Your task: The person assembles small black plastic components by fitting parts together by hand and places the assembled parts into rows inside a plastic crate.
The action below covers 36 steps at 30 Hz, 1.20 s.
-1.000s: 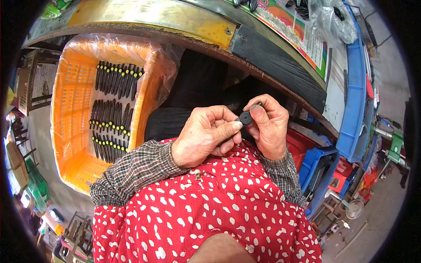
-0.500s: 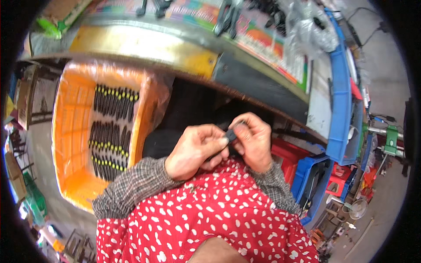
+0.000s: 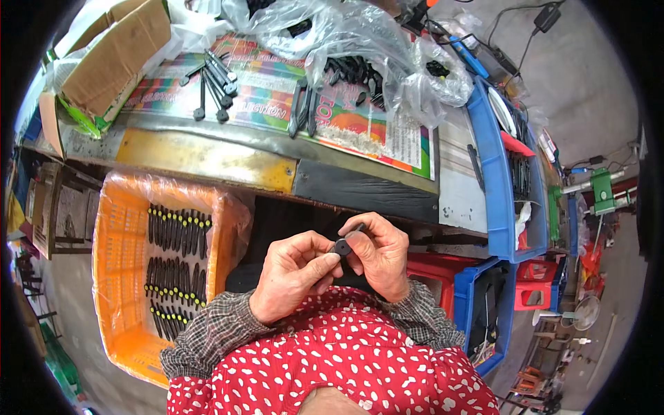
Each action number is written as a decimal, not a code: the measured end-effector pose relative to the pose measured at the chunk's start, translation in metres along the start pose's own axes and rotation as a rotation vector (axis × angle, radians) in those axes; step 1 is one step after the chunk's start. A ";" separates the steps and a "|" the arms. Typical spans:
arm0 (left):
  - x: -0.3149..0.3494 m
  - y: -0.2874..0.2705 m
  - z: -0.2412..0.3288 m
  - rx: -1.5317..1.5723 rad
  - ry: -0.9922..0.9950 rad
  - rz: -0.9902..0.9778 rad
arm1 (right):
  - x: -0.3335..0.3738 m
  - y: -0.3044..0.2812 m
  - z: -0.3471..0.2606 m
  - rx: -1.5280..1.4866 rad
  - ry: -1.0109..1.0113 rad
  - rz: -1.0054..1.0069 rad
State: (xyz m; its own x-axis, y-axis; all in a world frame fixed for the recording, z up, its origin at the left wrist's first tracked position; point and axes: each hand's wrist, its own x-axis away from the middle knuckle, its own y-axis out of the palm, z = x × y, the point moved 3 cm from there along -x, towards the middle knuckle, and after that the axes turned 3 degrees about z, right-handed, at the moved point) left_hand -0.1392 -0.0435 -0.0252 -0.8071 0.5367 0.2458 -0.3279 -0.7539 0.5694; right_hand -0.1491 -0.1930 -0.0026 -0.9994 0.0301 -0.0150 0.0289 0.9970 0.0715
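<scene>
Close to my body, below the bench edge, my left hand [image 3: 294, 273] and my right hand [image 3: 379, 256] meet at a small black round-headed part [image 3: 342, 246]. Its disc has a hole in the middle and faces up toward me. My left thumb and fingers pinch the disc's edge. The right thumb and fingers close on its other side, where a dark narrow piece shows above the disc. The rest of the part is hidden by my fingers.
To my left, an orange plastic-lined crate [image 3: 117, 277] holds rows of black sticks with yellow-green dots. Ahead, the bench carries black round-headed sticks [image 3: 214, 86], black pieces in clear plastic bags [image 3: 429, 104] and a cardboard box [image 3: 114, 66]. Blue bins [image 3: 494, 207] stand at the right.
The view has shifted, so more of the bench top shows. Both hands stay together on the part, and its round face with the hole is now plainly visible.
</scene>
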 end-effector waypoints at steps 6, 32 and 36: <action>-0.009 0.006 0.022 -0.144 0.101 -0.035 | -0.040 -0.039 -0.051 0.344 -0.113 0.092; -0.024 0.001 0.022 -0.186 0.093 0.115 | -0.206 -0.147 -0.038 1.609 -0.630 0.250; -0.026 0.002 0.020 -0.199 0.082 0.124 | -0.202 -0.155 -0.039 1.493 -0.630 0.327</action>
State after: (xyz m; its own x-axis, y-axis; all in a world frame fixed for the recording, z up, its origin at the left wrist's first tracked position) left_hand -0.1090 -0.0516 -0.0146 -0.8817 0.4091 0.2351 -0.3075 -0.8761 0.3714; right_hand 0.0477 -0.3560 0.0283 -0.7950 -0.1101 -0.5965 0.5859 0.1153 -0.8021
